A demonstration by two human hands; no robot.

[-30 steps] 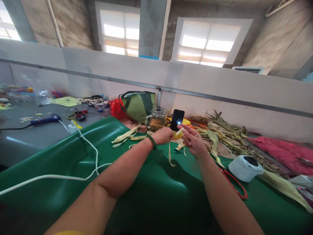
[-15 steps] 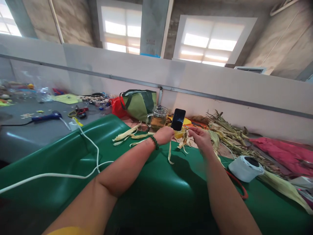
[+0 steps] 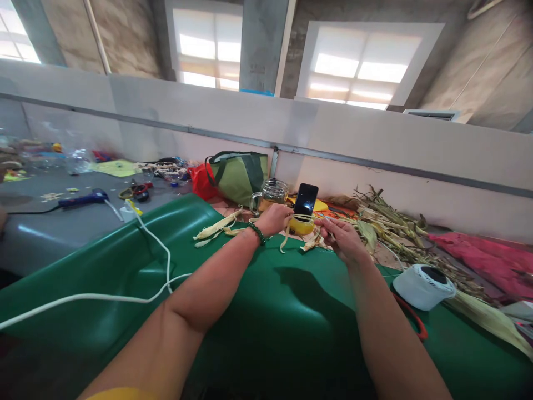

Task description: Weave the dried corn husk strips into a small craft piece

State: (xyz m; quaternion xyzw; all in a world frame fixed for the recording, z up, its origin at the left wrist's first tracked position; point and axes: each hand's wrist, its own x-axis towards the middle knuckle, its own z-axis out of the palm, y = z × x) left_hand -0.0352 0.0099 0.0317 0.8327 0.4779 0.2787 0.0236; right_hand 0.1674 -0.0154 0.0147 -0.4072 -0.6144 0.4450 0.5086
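Between my two hands a thin pale corn husk strip [image 3: 306,216] is stretched in front of the phone. My left hand [image 3: 275,218], wearing a dark green bead bracelet, pinches its left end, and a loose tail hangs below the fingers. The other end is gripped by the fingers of my right hand [image 3: 339,236]. Just behind the strip, a phone [image 3: 306,199] leans upright on a yellow holder [image 3: 302,226]. Pale dried husks [image 3: 219,226] lie left of my left hand, and a curled husk piece [image 3: 312,243] rests below the right fingers.
A glass mug [image 3: 272,191] with amber liquid stands behind my left hand, near a green bag [image 3: 239,176]. To the right are dried stalks [image 3: 391,222], a white twine spool [image 3: 423,286] and red cloth [image 3: 483,261]. A white cable [image 3: 104,299] crosses the green mat [image 3: 250,333]; a glue gun [image 3: 83,199] lies left.
My left hand has moved slightly up and left, and the hanging strip tail has risen with it. The right hand has turned, its fingers curling more around the strip.
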